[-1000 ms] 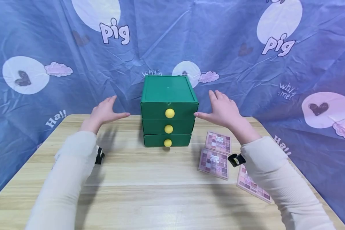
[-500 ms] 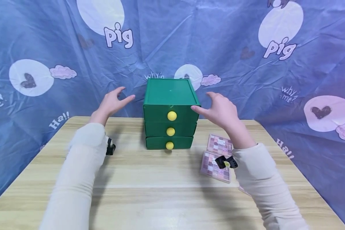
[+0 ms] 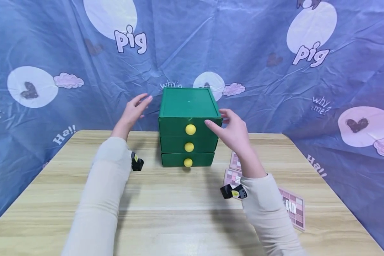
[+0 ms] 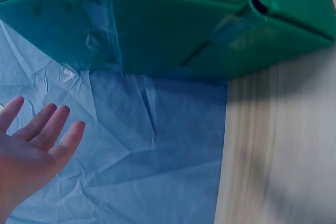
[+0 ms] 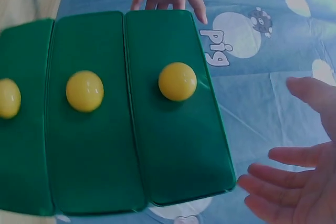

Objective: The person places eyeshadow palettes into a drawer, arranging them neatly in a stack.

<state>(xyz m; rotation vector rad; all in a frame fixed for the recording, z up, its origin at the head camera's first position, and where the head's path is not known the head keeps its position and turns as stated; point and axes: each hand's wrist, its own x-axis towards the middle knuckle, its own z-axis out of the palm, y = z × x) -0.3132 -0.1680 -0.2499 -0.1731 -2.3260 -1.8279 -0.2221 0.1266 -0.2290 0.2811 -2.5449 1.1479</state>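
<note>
A green three-drawer box (image 3: 190, 103) stands at the back middle of the table in the head view, a round yellow knob (image 3: 190, 129) on its top drawer. Its drawers look pushed in. My right hand (image 3: 233, 131) is at the box's upper right front corner, thumb in front of the top drawer, fingers along the side. In the right wrist view those fingers (image 5: 281, 182) spread right by the corner. Left of the box, my left hand (image 3: 133, 111) hovers apart from it, palm toward it. The left wrist view shows its fingers (image 4: 50, 127) straight, holding nothing.
Two pink eyeshadow palettes (image 3: 233, 176) lie right of the box, partly hidden by the right arm. A third palette (image 3: 292, 209) lies further right, marked "BACK". A blue printed cloth (image 3: 262, 46) hangs behind the wooden table (image 3: 166, 217).
Both hands have moved inward toward the box, the right reaching its corner. The left hand has risen slightly. The box stays in place; the view shifts slightly.
</note>
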